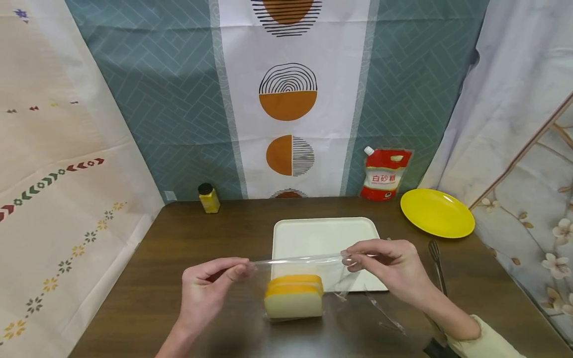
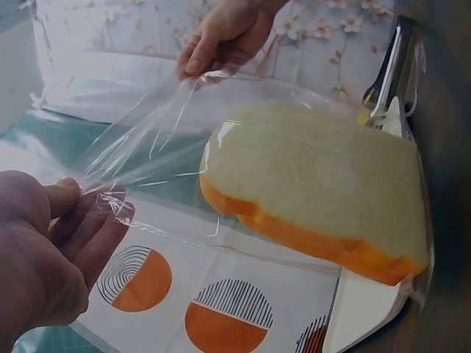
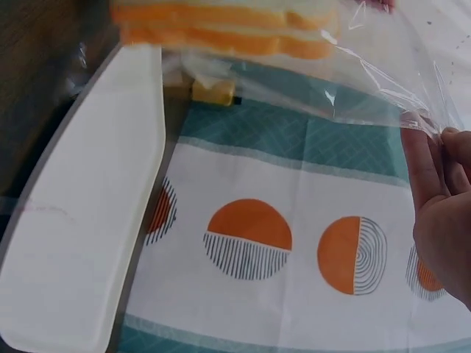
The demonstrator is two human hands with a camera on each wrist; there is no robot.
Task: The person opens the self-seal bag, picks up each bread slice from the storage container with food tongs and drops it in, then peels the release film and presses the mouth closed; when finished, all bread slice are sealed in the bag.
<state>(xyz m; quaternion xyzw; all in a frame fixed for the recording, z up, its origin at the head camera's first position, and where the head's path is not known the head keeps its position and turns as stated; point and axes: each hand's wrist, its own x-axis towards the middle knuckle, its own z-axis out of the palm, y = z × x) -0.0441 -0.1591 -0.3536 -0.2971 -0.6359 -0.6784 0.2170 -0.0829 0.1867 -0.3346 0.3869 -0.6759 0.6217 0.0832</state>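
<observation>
Slices of bread [image 1: 293, 301] with orange crusts stand together inside a clear plastic bag [image 1: 300, 260] at the front middle of the table. My left hand [image 1: 210, 284] pinches the left corner of the bag's mouth between thumb and fingers. At the opposite corner my right hand [image 1: 388, 266] pinches the film, so the upper edge is stretched between both hands. In the left wrist view the film runs from the left fingers over the bread [image 2: 316, 184] to the right hand [image 2: 228, 37]. The right wrist view shows the right hand [image 3: 445, 173] gripping the bag's gathered edge.
Behind the bread lies a white tray [image 1: 324, 228]. A yellow plate [image 1: 437, 213] and a red sugar pouch [image 1: 385, 174] are at the back right, a fork [image 1: 436, 258] below them. A yellow bottle with black cap [image 1: 209, 198] stands back left. A plastic scrap [image 1: 387, 315] lies front right.
</observation>
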